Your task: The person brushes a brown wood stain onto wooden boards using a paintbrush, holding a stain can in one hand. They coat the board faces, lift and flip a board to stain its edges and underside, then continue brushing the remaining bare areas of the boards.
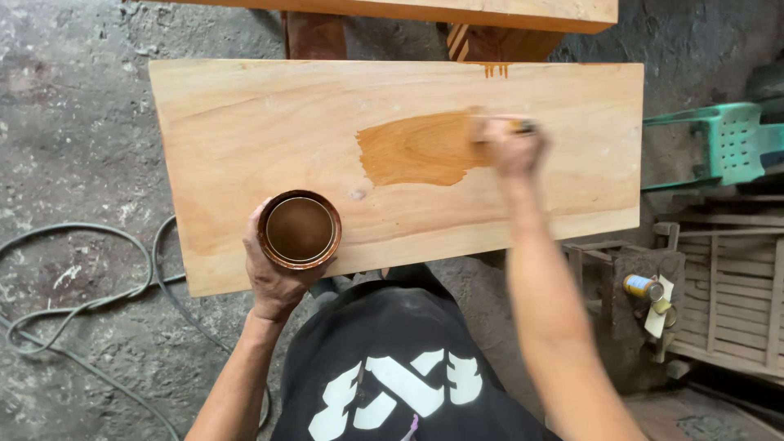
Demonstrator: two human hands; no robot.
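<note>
**A:** ok so what can't you actually see here? Your right hand (513, 147) is motion-blurred, and the brush (490, 129) in it is mostly a smear. I can make out a dark bit of handle poking right past your knuckles and a pale blur on the left, that's it. Bristles? Can't tell.

**B:** Yeah, and whatever carries the wooden board (245, 122) is mostly hidden under it. Just some reddish-brown wood peeks out at the far edge, next to a second plank (457, 10) cut off by the top of the frame. Can't say if it's a table or trestles.

**A:** The board itself looks pale and raw, with a glossy amber stained patch (420, 149) near the middle, touching the brush. A few small orange drips sit at the far edge.

**B:** Long axis runs left to right across your view, slightly tilted, right end a bit farther from you. The brush lies roughly along that same line.

**A:** Hands: right one is closed around the brush. Your left hand (273, 273) is wrapped around a round tin (300, 229) of brown stain, held over the board's near edge.

**B:** Grey cable (82, 286) on the concrete floor (73, 106) to your left, green plastic chair (727, 143) off right.
</note>
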